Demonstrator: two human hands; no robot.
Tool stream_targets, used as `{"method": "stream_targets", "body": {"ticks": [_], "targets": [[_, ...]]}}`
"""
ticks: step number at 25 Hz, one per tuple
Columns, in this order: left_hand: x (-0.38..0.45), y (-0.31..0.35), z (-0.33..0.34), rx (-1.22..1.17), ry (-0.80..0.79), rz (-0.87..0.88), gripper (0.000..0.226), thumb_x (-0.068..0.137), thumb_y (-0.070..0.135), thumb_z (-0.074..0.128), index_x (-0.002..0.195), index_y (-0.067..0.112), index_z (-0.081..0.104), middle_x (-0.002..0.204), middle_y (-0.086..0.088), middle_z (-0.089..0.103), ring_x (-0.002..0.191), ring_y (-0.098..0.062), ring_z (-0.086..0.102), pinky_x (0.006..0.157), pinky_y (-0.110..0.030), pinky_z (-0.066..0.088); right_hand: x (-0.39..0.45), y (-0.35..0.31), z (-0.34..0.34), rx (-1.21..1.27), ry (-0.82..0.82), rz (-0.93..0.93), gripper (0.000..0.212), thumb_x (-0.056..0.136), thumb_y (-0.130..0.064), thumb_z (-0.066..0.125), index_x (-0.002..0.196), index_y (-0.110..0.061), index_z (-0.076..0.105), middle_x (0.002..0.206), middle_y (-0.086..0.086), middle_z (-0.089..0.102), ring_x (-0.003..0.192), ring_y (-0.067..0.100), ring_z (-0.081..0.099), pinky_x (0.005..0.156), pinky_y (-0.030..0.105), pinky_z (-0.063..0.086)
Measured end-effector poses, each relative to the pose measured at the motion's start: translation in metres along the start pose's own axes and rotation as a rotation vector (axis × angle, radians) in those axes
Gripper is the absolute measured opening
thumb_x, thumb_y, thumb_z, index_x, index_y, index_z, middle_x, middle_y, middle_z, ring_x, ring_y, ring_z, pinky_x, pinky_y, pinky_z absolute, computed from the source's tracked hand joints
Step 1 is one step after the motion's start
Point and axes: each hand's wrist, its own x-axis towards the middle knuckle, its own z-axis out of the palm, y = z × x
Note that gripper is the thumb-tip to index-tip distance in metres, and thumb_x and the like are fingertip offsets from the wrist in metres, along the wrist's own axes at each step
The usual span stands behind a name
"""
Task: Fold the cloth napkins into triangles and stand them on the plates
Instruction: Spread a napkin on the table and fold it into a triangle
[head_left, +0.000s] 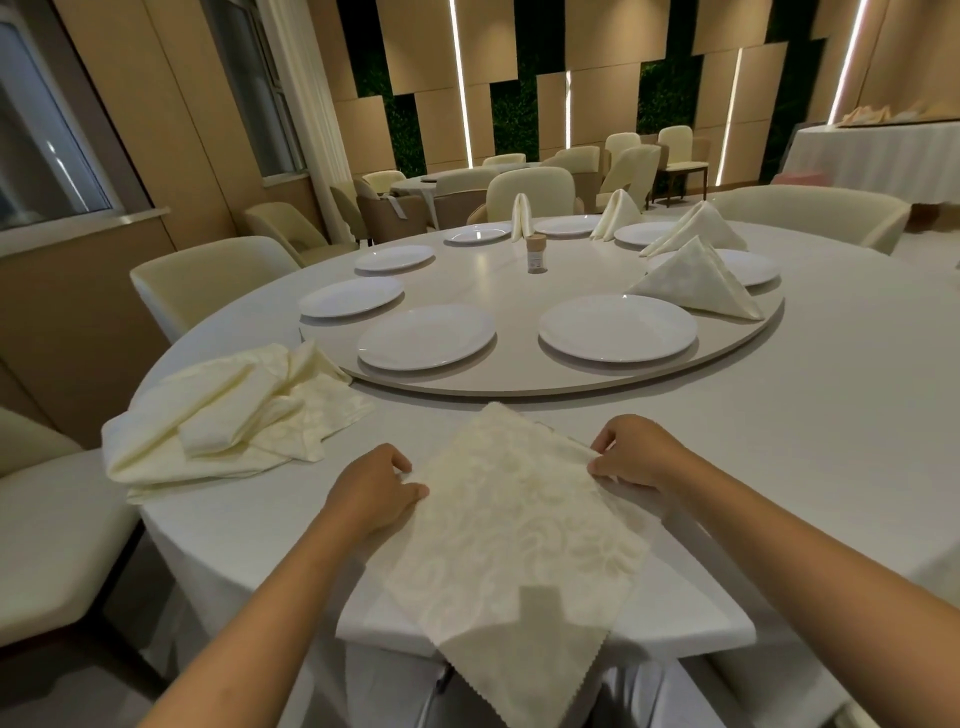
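Cream damask lies in a loose heap (228, 421) on the table's (831, 415) left side, one corner reaching almost to the turntable's (519, 382) rim and another sagging over the table edge. Right of the heap is a strip of bare tabletop, then the left hand (376, 491), fingers curled and pinching the left corner of a napkin (519, 525). The napkin is spread flat as a diamond, its far corner stopping just short of the turntable and its near corner hanging over the table edge. The right hand (631, 452) pinches the right corner between thumb and fingers. Beyond it the tabletop is bare out to the right rim. On the turntable, the near left plate (426, 336) and near right plate (617, 327) stand bare, with open surface between them. Farther right, a folded triangle (696, 283) stands with its base at the edge of a plate (748, 267), near the turntable's edge; more triangles stand behind.
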Motion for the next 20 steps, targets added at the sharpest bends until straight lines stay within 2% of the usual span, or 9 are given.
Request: {"method": "stream_targets", "body": {"ticks": [2,4,7,9,11,13,16,18,20], "targets": [[0.001,-0.001,-0.002,-0.030,-0.001,-0.005,0.024,0.084,0.035,0.070,0.098,0.019,0.059,0.100,0.001,0.060,0.087,-0.015,0.055,0.075,-0.027,0.044,0.003,0.001,0.001,0.038,-0.035,0.027,0.012,0.078,-0.014,0.066,0.080,-0.003,0.071,0.068,0.007,0.062,0.058,0.016,0.053,0.055,0.023,0.039],[0.000,-0.004,0.001,-0.098,0.041,0.019,0.018,0.082,0.031,0.072,0.082,0.019,0.060,0.082,0.001,0.063,0.071,-0.014,0.055,0.065,-0.028,0.044,0.003,0.005,0.002,0.188,-0.004,0.033,0.008,0.078,-0.011,0.068,0.072,-0.008,0.064,0.062,0.004,0.063,0.051,0.015,0.054,0.050,0.021,0.043],[-0.005,-0.001,0.001,-0.386,0.146,0.057,0.014,0.082,0.024,0.072,0.079,0.013,0.063,0.073,-0.004,0.069,0.065,-0.023,0.064,0.063,-0.034,0.053,0.002,0.005,0.001,0.443,0.106,-0.007,0.011,0.080,-0.006,0.070,0.073,-0.010,0.061,0.066,0.006,0.069,0.054,0.016,0.062,0.049,0.019,0.049],[-0.006,0.001,-0.003,-0.535,0.186,0.087,0.010,0.083,0.019,0.072,0.082,0.011,0.065,0.072,-0.002,0.067,0.063,-0.016,0.064,0.055,-0.023,0.051,0.001,0.004,-0.004,0.515,0.169,-0.057,0.011,0.081,-0.003,0.067,0.074,-0.011,0.063,0.073,0.006,0.070,0.058,0.014,0.062,0.047,0.012,0.044],[-0.012,0.001,-0.004,-0.605,0.201,0.136,0.005,0.085,0.014,0.070,0.085,0.012,0.066,0.072,0.004,0.065,0.059,-0.002,0.061,0.049,-0.011,0.043,-0.002,0.006,-0.006,0.581,0.196,-0.098,0.013,0.083,-0.002,0.059,0.079,-0.012,0.066,0.082,0.005,0.069,0.069,0.015,0.064,0.053,0.015,0.045],[-0.022,-0.003,-0.002,-0.682,0.198,0.149,0.007,0.088,0.010,0.064,0.088,0.014,0.069,0.080,0.004,0.068,0.066,-0.001,0.062,0.053,-0.008,0.045,-0.010,0.013,-0.004,0.618,0.195,-0.127,0.019,0.086,-0.004,0.053,0.084,-0.014,0.069,0.083,0.002,0.068,0.075,0.017,0.063,0.061,0.020,0.046],[-0.040,-0.012,0.006,-0.743,0.171,0.127,0.020,0.093,0.009,0.056,0.089,0.016,0.074,0.089,0.003,0.070,0.075,-0.003,0.063,0.059,-0.011,0.049,-0.021,0.024,0.006,0.656,0.177,-0.168,0.018,0.087,-0.005,0.055,0.085,-0.015,0.069,0.080,0.003,0.066,0.071,0.016,0.060,0.057,0.018,0.046],[-0.045,-0.019,0.013,-0.689,0.177,0.169,0.018,0.093,0.012,0.057,0.091,0.019,0.074,0.092,0.006,0.071,0.081,0.001,0.064,0.068,-0.013,0.051,-0.023,0.031,0.013,0.553,0.211,-0.211,0.012,0.087,-0.010,0.062,0.085,-0.020,0.069,0.079,0.001,0.066,0.069,0.014,0.059,0.057,0.015,0.044],[-0.046,-0.025,0.018,-0.638,0.181,0.207,0.016,0.092,0.015,0.060,0.091,0.024,0.074,0.093,0.010,0.071,0.086,-0.002,0.065,0.081,-0.024,0.054,-0.024,0.035,0.019,0.450,0.235,-0.235,0.012,0.086,-0.011,0.065,0.088,-0.023,0.068,0.079,-0.003,0.063,0.069,0.011,0.055,0.058,0.012,0.040]]}}
